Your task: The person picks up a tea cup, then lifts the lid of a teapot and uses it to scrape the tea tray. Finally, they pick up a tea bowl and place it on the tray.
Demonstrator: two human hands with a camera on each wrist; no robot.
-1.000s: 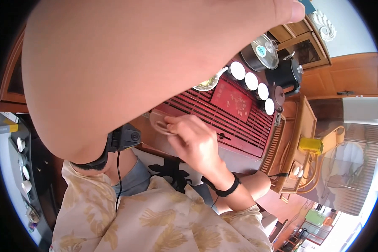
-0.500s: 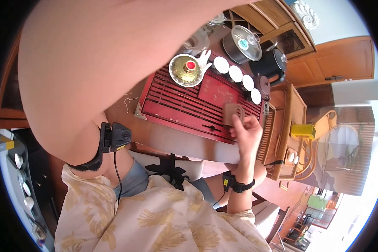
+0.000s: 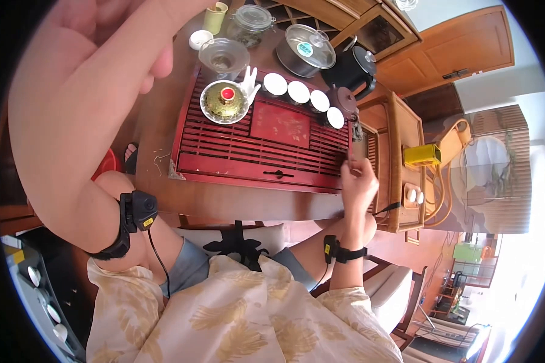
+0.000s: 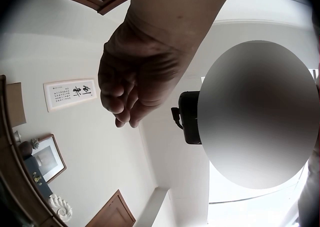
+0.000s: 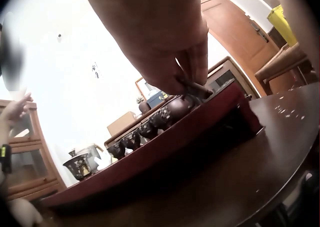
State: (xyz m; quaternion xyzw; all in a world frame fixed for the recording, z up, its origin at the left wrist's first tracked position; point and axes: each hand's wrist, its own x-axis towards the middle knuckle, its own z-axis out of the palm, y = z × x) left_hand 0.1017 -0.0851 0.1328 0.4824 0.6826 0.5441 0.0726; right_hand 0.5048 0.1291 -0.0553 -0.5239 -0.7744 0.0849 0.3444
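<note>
In the head view my right hand [image 3: 360, 187] is at the right end of the red slatted tea tray [image 3: 212, 169], fingers bent together. The right wrist view shows it pinching a small flat brown pad [image 5: 196, 88] against the tray's end, close by the round dark teapot [image 5: 180, 106]. From above, the pad is mostly hidden by the fingers. My left arm is raised across the upper left of the head view. In the left wrist view my left hand [image 4: 137, 77] hangs in the air with loosely curled fingers and nothing visible in it.
A lidded gaiwan [image 3: 224, 104], a white hand-shaped piece [image 3: 249, 86] and several cups [image 3: 298, 92] stand on the tray. Behind are a glass bowl [image 3: 224, 57], a lidded jar [image 3: 250, 25], a glass-lidded pot [image 3: 306, 53] and a black kettle [image 3: 348, 71].
My right hand has gone from the tray's front left side along its front to its right end, carrying the brown pad. My left forearm has drawn back left, uncovering the gaiwan and jar.
</note>
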